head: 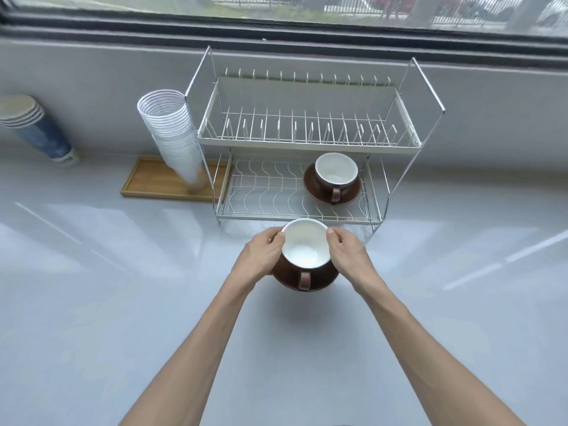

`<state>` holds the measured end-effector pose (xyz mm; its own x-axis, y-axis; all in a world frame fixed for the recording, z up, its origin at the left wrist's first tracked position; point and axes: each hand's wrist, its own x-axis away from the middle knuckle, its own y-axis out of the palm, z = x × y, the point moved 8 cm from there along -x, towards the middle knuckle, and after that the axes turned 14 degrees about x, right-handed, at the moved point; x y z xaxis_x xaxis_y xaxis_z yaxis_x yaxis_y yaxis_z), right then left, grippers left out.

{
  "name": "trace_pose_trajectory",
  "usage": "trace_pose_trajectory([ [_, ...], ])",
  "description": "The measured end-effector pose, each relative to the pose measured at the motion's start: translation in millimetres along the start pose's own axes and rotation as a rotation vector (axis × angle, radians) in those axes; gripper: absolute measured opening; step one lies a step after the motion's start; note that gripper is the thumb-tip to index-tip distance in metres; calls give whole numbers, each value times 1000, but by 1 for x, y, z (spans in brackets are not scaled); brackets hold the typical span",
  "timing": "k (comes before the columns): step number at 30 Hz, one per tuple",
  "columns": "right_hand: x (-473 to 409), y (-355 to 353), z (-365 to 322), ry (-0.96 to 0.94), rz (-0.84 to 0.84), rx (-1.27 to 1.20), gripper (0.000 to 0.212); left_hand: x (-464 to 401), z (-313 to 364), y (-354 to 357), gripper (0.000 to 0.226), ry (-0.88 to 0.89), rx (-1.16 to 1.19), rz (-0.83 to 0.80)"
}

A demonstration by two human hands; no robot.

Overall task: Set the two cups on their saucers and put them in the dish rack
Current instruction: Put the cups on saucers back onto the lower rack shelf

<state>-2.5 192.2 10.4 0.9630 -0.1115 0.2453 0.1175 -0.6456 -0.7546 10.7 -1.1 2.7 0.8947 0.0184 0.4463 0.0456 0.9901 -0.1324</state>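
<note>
Both our forearms are reaching toward the dish rack [307,142]. Our left hand [261,256] and right hand [345,252] are gripping the near saucer [319,282] from either side, thumbs touching the rim of the near cup [304,244] sitting on it. We are holding this pair above the counter [123,302], just in front of the rack's lower shelf. The far cup [336,172] is already resting on the far saucer [312,186] at the right end of that shelf. Left of the rack, white paper cups [172,133] are standing stacked on a wooden tray [147,184].
</note>
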Motion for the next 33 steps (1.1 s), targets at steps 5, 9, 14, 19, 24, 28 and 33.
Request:
trace_pose_trajectory([
  [5,-32,-1,-33,-49,-1,-2,35,-24,23,-22,41,5,6,41],
  [9,-62,0,-56,-67,-10,14,34,-50,38,-38,41,-8,0,66],
  [14,-100,7,-79,-65,-3,25,36,-86,56,-55,53,-9,4,119],
  [19,-133,19,-94,-73,-29,25,39,-124,59,-68,41,18,-7,191],
  [24,-164,31,-103,-42,-52,59,38,-151,56,-75,40,-4,-36,216],
  [28,-184,39,-108,-16,-60,-18,34,-172,58,-83,37,-46,-25,233],
  [33,-191,42,-121,-40,-47,-12,40,-187,61,-91,45,-45,-6,252],
])
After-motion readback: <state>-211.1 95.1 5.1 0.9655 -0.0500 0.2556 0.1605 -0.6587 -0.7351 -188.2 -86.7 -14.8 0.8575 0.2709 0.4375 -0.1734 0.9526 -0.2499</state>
